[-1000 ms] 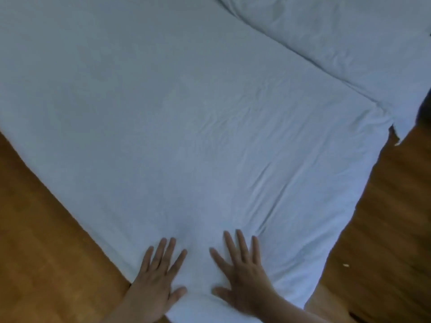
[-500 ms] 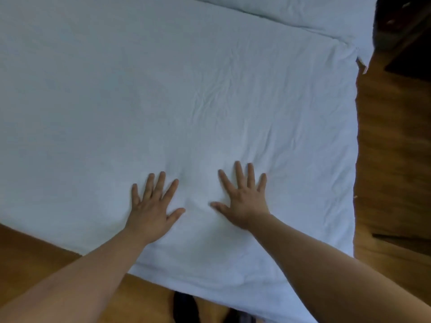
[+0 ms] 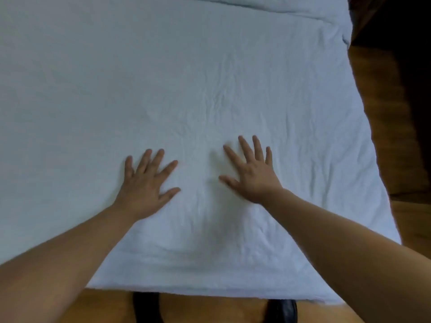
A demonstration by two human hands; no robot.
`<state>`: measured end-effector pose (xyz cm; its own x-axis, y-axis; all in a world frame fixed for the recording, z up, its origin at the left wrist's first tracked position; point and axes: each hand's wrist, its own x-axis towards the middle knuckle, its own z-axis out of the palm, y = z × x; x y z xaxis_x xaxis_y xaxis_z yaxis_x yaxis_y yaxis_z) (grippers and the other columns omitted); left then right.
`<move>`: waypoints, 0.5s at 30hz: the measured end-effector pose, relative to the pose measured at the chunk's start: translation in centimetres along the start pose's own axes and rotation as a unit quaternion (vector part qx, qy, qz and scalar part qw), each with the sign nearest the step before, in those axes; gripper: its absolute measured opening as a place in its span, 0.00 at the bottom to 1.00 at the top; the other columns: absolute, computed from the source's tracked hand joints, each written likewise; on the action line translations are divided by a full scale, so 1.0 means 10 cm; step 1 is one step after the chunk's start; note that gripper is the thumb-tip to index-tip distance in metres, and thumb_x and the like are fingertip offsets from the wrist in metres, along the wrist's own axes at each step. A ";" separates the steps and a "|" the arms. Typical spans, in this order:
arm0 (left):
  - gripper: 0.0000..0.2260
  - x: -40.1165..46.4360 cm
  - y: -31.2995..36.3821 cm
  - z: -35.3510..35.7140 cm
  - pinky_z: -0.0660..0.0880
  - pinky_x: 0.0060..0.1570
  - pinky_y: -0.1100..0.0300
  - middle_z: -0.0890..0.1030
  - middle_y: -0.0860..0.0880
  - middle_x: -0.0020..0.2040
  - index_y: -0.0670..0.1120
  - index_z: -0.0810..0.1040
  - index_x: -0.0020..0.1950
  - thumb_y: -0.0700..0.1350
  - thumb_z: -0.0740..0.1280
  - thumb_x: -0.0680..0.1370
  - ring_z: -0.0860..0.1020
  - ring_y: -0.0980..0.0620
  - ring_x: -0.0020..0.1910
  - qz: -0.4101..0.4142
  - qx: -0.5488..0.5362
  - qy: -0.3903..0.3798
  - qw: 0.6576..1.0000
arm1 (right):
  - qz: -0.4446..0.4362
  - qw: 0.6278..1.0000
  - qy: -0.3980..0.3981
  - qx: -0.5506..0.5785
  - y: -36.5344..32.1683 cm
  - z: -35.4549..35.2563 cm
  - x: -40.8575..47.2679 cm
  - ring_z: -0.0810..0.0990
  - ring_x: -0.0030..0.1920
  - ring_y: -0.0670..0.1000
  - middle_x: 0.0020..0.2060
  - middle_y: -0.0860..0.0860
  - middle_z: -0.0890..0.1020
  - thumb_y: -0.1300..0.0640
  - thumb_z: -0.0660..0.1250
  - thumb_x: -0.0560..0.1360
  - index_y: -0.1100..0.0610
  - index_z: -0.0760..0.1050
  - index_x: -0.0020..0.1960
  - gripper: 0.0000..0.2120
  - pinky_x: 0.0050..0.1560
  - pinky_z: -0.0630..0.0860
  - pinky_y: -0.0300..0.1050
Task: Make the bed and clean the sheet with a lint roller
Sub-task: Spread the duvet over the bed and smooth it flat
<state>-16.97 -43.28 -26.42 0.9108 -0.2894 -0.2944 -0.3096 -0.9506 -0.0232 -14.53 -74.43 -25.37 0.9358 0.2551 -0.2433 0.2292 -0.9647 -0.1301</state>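
Left hand (image 3: 145, 186) and right hand (image 3: 253, 173) lie flat on the white sheet (image 3: 233, 73), fingers spread, holding nothing. The sheet covers the bed, its near edge overhanging the wooden floor (image 3: 384, 113). Creases remain just beyond the fingertips. Risk: uneven pressure may bunch the fabric further. No lint roller visible; possibly outside view.

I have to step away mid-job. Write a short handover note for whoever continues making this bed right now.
Left hand: flat on the sheet, fingers spread, holding nothing.
Right hand: the same, beside it, apart.
Sheet: spread over the bed, near edge hanging toward the wooden floor; creases remain just beyond the hands. A second layer of bedding lies at the far end.
Done: sheet laid out.
Left: smooth the creases, then lint-roll. No lint roller is in view.
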 end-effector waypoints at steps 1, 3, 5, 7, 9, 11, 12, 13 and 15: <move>0.34 0.09 -0.16 0.04 0.46 0.73 0.33 0.54 0.46 0.81 0.57 0.57 0.79 0.71 0.44 0.77 0.51 0.42 0.80 0.007 0.007 -0.001 1.000 | 0.028 1.000 -0.011 0.008 -0.13 0.04 0.19 0.35 0.78 0.60 0.80 0.52 0.43 0.24 0.42 0.74 0.38 0.41 0.79 0.38 0.75 0.40 0.68; 0.33 0.08 -0.35 0.17 0.47 0.73 0.33 0.54 0.46 0.81 0.56 0.56 0.80 0.70 0.44 0.78 0.51 0.42 0.80 0.030 0.010 0.003 0.999 | 0.054 0.998 -0.035 -0.002 -0.39 0.22 0.29 0.36 0.78 0.61 0.80 0.52 0.42 0.24 0.41 0.74 0.38 0.41 0.79 0.38 0.74 0.39 0.69; 0.32 -0.10 -0.43 0.29 0.49 0.73 0.32 0.55 0.45 0.81 0.54 0.58 0.80 0.68 0.46 0.79 0.52 0.41 0.80 0.061 -0.003 0.022 0.998 | 0.037 0.998 -0.034 -0.026 -0.70 0.43 0.06 0.34 0.78 0.62 0.80 0.54 0.40 0.25 0.41 0.75 0.39 0.40 0.80 0.38 0.73 0.38 0.70; 0.32 -0.41 -0.49 0.43 0.52 0.72 0.32 0.55 0.43 0.81 0.52 0.59 0.80 0.66 0.48 0.80 0.51 0.40 0.80 0.107 -0.011 0.030 0.994 | -0.025 0.998 -0.037 -0.037 -1.00 0.60 -0.41 0.36 0.78 0.63 0.80 0.56 0.43 0.27 0.45 0.77 0.42 0.43 0.80 0.37 0.73 0.42 0.72; 0.32 -0.76 -0.57 0.57 0.55 0.71 0.31 0.53 0.42 0.81 0.51 0.57 0.80 0.65 0.53 0.80 0.50 0.39 0.80 0.172 -0.016 0.028 0.985 | -0.104 0.992 -0.054 -0.046 -1.17 0.70 -0.91 0.41 0.78 0.65 0.80 0.56 0.48 0.29 0.49 0.77 0.44 0.48 0.81 0.37 0.72 0.47 0.73; 0.34 -1.05 -0.68 0.64 0.55 0.71 0.31 0.52 0.43 0.81 0.52 0.56 0.81 0.66 0.56 0.79 0.51 0.39 0.79 0.254 -0.001 0.022 0.967 | -0.166 0.981 -0.075 -0.064 -1.22 0.69 -1.25 0.46 0.78 0.67 0.80 0.56 0.50 0.29 0.51 0.78 0.45 0.50 0.81 0.37 0.70 0.49 0.72; 0.34 -1.14 -0.77 0.64 0.54 0.71 0.31 0.52 0.43 0.81 0.53 0.56 0.81 0.67 0.57 0.79 0.51 0.39 0.79 0.291 0.011 0.016 0.957 | -0.178 0.979 -0.079 -0.065 -1.22 0.65 -1.30 0.47 0.78 0.67 0.80 0.56 0.51 0.29 0.51 0.78 0.45 0.50 0.81 0.36 0.70 0.50 0.72; 0.33 -1.17 -0.87 0.61 0.54 0.72 0.32 0.53 0.44 0.81 0.53 0.56 0.80 0.67 0.56 0.79 0.52 0.40 0.79 0.313 0.020 0.014 0.949 | -0.179 0.979 -0.074 -0.057 -1.22 0.58 -1.25 0.48 0.78 0.66 0.80 0.56 0.52 0.30 0.50 0.78 0.45 0.50 0.81 0.36 0.71 0.50 0.72; 0.32 -1.04 -1.12 0.48 0.54 0.71 0.31 0.55 0.44 0.81 0.55 0.57 0.80 0.66 0.55 0.79 0.54 0.41 0.79 0.281 0.025 0.028 0.959 | -0.136 0.989 -0.044 -0.035 -1.24 0.41 -0.89 0.47 0.79 0.64 0.80 0.56 0.53 0.30 0.50 0.78 0.44 0.51 0.80 0.35 0.73 0.50 0.72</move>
<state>-24.30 -29.10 -27.69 0.6098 -0.7608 -0.2221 -0.7665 -0.6374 0.0785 -26.81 -64.48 -25.48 0.8109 0.5078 -0.2907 0.4901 -0.8609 -0.1369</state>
